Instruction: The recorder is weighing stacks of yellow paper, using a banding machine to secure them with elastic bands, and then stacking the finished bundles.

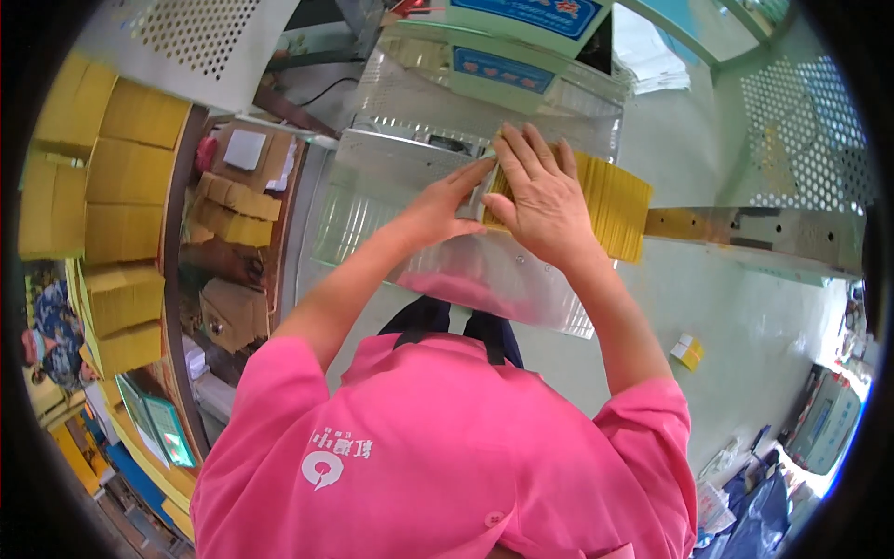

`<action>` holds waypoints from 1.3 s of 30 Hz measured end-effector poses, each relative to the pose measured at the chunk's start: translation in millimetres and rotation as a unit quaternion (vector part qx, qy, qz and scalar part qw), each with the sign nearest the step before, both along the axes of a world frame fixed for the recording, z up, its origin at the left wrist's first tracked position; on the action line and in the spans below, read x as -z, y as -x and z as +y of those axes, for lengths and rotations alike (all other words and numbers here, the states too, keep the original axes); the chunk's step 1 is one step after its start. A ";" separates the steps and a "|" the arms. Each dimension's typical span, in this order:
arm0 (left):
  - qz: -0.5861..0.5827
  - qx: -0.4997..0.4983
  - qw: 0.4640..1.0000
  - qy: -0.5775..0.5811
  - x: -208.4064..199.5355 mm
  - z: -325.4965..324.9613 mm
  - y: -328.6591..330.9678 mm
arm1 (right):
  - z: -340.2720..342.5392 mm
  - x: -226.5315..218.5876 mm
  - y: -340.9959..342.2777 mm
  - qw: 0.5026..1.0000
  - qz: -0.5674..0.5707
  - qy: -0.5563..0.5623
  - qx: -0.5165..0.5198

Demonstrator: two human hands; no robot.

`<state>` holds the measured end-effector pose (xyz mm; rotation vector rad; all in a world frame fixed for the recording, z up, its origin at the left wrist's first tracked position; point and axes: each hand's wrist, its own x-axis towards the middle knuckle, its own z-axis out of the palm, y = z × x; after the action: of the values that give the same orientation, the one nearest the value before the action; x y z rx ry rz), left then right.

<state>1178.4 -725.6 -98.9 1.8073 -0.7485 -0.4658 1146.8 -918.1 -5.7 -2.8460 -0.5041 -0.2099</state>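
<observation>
A long row of yellow paper pieces (616, 205), packed upright edge to edge, lies on a shiny metal machine table (372, 182). My right hand (545, 200) rests flat over the left part of this row, fingers stretched and thumb apart. My left hand (442, 210) is at the row's left end, with its fingers extended towards it and the thumb held away. Its fingertips come close to a narrow upright edge there; whether they touch it is hard to tell. Neither hand is closed round anything. The papers beneath my right palm are hidden.
A metal rail (745, 226) extends right from the row. Perforated guards (805, 121) flank the machine. At left, a wooden shelf (177, 233) holds several yellow stacks (121, 177). A small yellow bundle (687, 352) lies on the floor. Another person (60, 331) is at far left.
</observation>
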 end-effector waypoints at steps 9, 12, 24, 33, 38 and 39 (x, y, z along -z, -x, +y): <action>0.119 -0.003 0.993 -0.024 2.4 -10.2 0.6 | -10.9 23.8 8.9 0.998 -0.020 -0.060 0.021; 0.112 -0.008 0.993 0.021 2.2 -4.4 3.0 | -19.4 6.3 33.1 0.986 -0.065 -0.145 0.047; 0.116 0.030 0.992 -0.047 -17.3 8.6 -5.8 | -64.4 29.9 139.9 0.874 -0.134 -0.336 0.324; 0.188 0.014 0.982 0.021 -14.1 4.6 -11.8 | -81.5 92.5 130.7 0.646 0.080 -0.666 0.364; 0.045 0.030 0.998 0.014 0.3 -4.2 -16.7 | -90.3 126.9 131.3 0.672 0.082 -0.653 0.340; 0.108 0.033 0.992 0.064 -0.5 -8.7 -16.3 | -91.8 132.8 132.3 0.682 0.066 -0.652 0.325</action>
<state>1194.7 -734.3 -98.4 1.5875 -0.6730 -0.6319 1014.5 -1009.8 -138.5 -1.4360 0.5648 -0.3032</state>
